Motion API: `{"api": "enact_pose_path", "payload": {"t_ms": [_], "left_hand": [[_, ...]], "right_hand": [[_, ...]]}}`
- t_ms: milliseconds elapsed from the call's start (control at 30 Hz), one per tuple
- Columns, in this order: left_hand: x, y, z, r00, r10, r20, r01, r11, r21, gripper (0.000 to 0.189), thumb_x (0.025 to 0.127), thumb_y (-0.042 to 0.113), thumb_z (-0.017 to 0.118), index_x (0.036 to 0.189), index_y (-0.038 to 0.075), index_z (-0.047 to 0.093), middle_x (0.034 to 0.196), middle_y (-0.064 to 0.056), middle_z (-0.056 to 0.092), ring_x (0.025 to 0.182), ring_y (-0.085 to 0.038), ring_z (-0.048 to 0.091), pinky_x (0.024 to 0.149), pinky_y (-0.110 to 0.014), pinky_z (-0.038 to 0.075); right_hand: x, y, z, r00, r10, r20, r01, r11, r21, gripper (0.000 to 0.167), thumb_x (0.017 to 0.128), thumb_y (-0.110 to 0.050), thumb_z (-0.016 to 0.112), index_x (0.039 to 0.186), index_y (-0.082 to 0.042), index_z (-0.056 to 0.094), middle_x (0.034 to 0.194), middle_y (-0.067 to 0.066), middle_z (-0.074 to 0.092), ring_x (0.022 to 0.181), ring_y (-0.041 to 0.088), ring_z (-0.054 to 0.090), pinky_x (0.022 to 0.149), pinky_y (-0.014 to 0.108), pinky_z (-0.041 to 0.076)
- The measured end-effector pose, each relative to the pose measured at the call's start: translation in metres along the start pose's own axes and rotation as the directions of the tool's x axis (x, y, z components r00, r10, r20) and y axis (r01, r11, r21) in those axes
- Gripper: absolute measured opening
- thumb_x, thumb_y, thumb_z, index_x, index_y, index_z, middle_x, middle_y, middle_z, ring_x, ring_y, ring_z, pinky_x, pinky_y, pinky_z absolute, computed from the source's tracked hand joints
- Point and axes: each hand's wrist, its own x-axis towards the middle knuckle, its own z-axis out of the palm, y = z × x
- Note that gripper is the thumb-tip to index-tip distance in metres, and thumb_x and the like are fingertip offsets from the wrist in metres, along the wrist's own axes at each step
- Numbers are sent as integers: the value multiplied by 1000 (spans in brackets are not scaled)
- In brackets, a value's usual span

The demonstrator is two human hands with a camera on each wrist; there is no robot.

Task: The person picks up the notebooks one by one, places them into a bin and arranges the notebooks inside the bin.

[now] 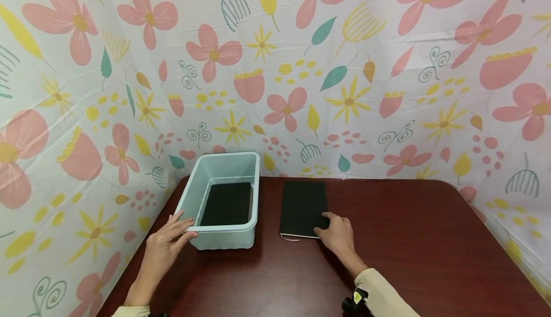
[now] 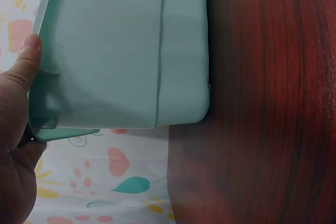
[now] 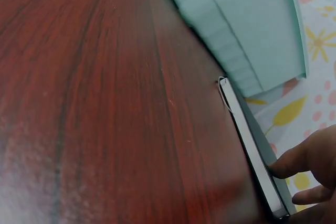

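A pale blue-green plastic bin [image 1: 221, 236] stands at the left of the table. My left hand [image 1: 165, 246] grips the rim at its near left corner, and in the left wrist view the thumb [image 2: 30, 56] lies against the outer wall. Inside the bin lies a flat black item [image 1: 227, 204] that looks like a notebook. To the right of the bin, a black notebook [image 1: 303, 207] lies closed, its pale ribbon [image 1: 290, 238] poking out at the near edge. My right hand [image 1: 337, 233] holds the notebook's near right corner, with thumb and fingers at the cover's edges.
The dark red-brown wooden table [image 1: 409, 240] has rounded far corners. A white cloth [image 1: 284, 73] with printed flowers hangs behind it and along both sides. A black device [image 1: 356, 301] is strapped at my right wrist, over a beige sleeve [image 1: 380, 293].
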Motion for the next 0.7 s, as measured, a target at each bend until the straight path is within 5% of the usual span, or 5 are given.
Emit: {"api": "enact_pose_path", "payload": {"t_ms": [233, 700], "left_hand": [[0, 0, 1, 1000, 7, -3, -7, 1000, -14, 47, 66, -1, 90, 110, 12, 81, 105, -9, 78, 124, -34, 64, 119, -22, 33], [0, 1, 0, 1000, -1, 1, 1, 1000, -1, 46, 66, 1, 91, 110, 11, 81, 106, -9, 78, 125, -35, 63, 120, -21, 32]], "right_hand": [[-2, 1, 2, 1000, -22, -22, 22, 1000, -13, 64, 82, -26, 87, 133, 4, 64, 131, 30, 63, 127, 51, 51, 103, 67, 47], [4, -4, 4, 998, 26, -61, -18, 992, 122, 58, 79, -12, 88, 132, -1, 66, 127, 28, 64, 119, 46, 60, 98, 65, 48]]}}
